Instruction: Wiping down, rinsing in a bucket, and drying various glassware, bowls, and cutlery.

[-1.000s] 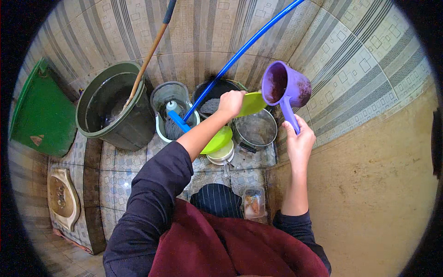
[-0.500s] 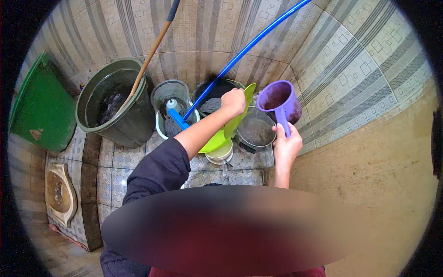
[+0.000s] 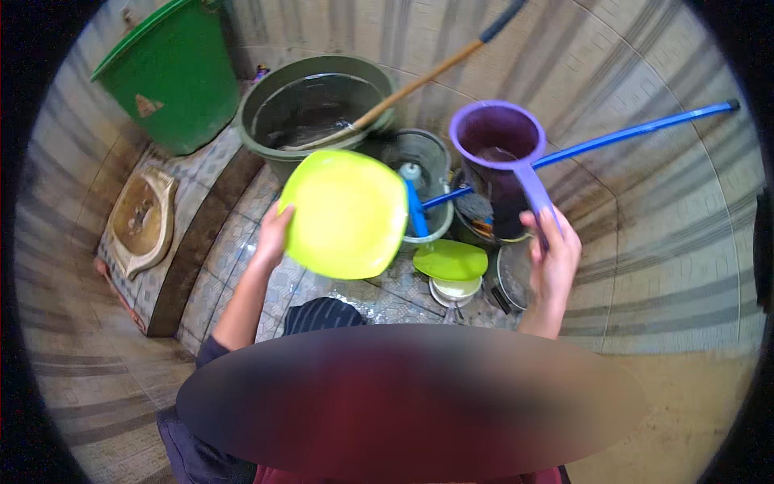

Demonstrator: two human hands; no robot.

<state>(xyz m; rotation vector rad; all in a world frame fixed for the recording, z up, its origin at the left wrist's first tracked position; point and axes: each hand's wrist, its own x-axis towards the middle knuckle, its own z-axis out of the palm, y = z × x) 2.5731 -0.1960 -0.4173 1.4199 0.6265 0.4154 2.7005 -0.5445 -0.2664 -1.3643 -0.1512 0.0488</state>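
A lime-green plate (image 3: 345, 214) is held up above the tiled floor (image 3: 222, 250), its broad face turned upward, just in front of the big water bucket as the view shows it. The left hand (image 3: 275, 235) pinches its left rim, thumb on the upper side and fingers mostly hidden underneath; the edge grip probably serves to leave the whole face bare. The right hand (image 3: 556, 254) is wrapped around the handle of a purple dipper (image 3: 498, 133), whose mouth is tipped up and toward the viewer, likely so as not to spill; how much water it holds, I cannot tell. The two are held apart, each hand having its own load.

Below and between them, another lime-green dish (image 3: 450, 260) rests on white crockery (image 3: 454, 290), stacked perhaps to save room. A metal pot (image 3: 516, 278) stands just right of that stack, partly hidden by the right hand.

Toward the floor's far edge, a grey mop bucket (image 3: 439, 153) holds a blue mop head, its blue pole (image 3: 645, 133) slanting off to the right. Beside it, the dark green water bucket (image 3: 258, 129) has a wooden stick (image 3: 419, 85) leaning out over its rim. Along the floor's left edge runs a raised tiled step (image 3: 173, 282), carrying a squat toilet (image 3: 145, 222) and, at its far end, a bright green tub (image 3: 173, 81).
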